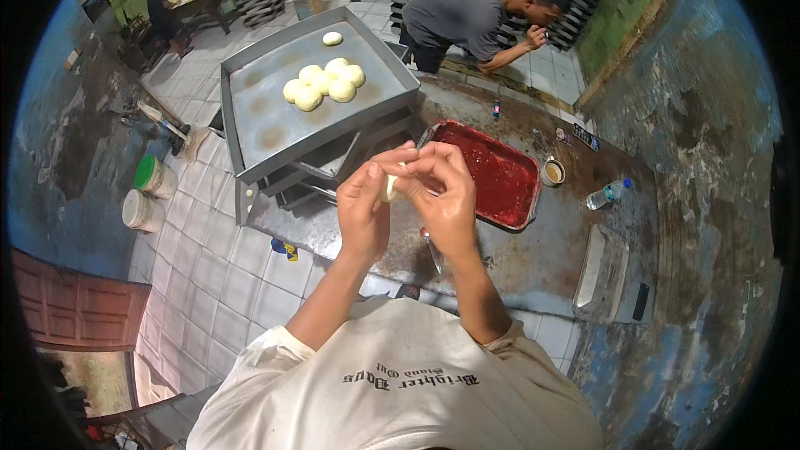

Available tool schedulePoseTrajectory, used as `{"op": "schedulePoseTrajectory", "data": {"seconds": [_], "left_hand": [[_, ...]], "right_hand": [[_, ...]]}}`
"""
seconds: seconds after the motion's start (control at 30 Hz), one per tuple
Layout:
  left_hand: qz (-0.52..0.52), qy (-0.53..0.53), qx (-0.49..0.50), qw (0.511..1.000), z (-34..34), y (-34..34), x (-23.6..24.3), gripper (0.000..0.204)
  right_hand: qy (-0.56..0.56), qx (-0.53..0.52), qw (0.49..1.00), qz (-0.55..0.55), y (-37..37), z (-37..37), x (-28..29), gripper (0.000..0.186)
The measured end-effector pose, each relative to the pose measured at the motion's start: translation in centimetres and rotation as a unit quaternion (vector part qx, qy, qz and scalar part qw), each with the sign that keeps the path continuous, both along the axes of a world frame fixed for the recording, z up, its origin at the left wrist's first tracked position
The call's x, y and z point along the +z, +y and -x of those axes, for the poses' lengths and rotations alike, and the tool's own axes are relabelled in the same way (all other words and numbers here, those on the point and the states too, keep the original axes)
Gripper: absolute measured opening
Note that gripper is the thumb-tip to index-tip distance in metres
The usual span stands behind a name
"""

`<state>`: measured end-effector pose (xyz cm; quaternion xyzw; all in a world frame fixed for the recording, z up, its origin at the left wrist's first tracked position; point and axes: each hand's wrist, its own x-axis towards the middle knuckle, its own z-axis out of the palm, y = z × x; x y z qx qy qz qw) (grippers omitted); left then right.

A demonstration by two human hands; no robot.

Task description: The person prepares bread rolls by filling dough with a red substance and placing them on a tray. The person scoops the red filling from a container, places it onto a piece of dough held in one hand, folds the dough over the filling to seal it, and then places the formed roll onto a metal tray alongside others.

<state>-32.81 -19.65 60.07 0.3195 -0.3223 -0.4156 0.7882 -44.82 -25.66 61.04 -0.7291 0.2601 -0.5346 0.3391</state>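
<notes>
My left hand (364, 207) and my right hand (446, 200) meet in front of me, fingers closed around a small piece of pale dough (390, 188). Most of the dough is hidden behind the fingers. Just beyond my right hand lies a rectangular pan (533, 215) holding a dark red, sticky filling (492, 168). A spoon (433, 253) rests on the table below my right hand. Farther off to the left, a grey metal tray (258, 129) carries a cluster of round dough balls (321, 85) and one separate dough ball (332, 38).
The metal table (533, 267) also bears a cup (552, 171), a water bottle (607, 195), a lighter (497, 109) and a clear plastic container (602, 273). A person in grey (467, 21) bends over beyond it; another person (161, 12) stands far left. Buckets (156, 177) sit by the left wall.
</notes>
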Motion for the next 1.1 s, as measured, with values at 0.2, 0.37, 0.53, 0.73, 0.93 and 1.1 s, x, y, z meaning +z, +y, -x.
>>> {"op": "schedulePoseTrajectory", "data": {"seconds": [0.2, 0.37, 0.53, 0.73, 0.93, 1.1], "left_hand": [[0.003, 0.038, -0.101, 0.994, -0.4, 0.3, 1.7, 0.041], [-0.134, 0.106, -0.04, 0.984, -1.5, 1.1, -1.3, 0.039], [-0.128, 0.095, 0.005, 0.987, -0.8, 1.1, 0.5, 0.034], [-0.044, -0.059, 0.047, 0.996, -2.2, 1.0, -0.2, 0.024], [-0.031, 0.04, 0.106, 0.993, -4.3, 0.5, -0.2, 0.015], [-0.095, 0.128, 0.073, 0.985, -9.5, 1.4, 0.8, 0.022]], "right_hand": [[-0.053, 0.111, 0.981, -0.153, -0.3, 0.5, 0.1, 0.018], [0.003, 0.041, 0.996, -0.08, 0.9, -0.6, 0.4, 0.031], [0.07, -0.07, 0.987, 0.129, 0.7, -2.0, -0.3, 0.024], [-0.107, 0.06, 0.958, -0.259, 1.0, -3.4, 2.3, 0.012], [0.036, -0.044, 0.997, 0.044, 2.5, -7.3, 0.9, 0.024], [0.073, 0.032, 0.997, 0.018, 3.8, -11.0, 0.9, 0.03]]}}
